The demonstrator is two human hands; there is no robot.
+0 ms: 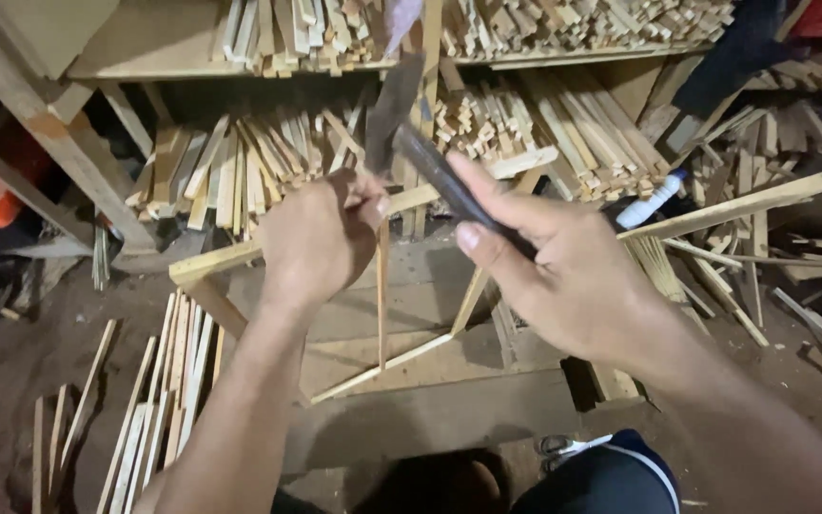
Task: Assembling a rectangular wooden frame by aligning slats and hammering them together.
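- The right hand is wrapped around the dark handle of a hammer, thumb laid along the grip; the hammer's head is tilted upward and blurred, just above the left hand.
- The left hand is closed in a fist around the top of a thin upright wooden slat, pinching it where it meets a long horizontal strip.
- The slat frame stands between the two hands and below them, its lower strips forming a triangle over a flat wooden board.
- The hammer sits between the hands, its handle running from the right palm up toward the left knuckles.
- Loose wooden sticks lie on the ground near the board's left edge.
- Stacks of cut slats fill the shelves behind the frame.
- A white bottle lies among the slats, to the right of the hands.
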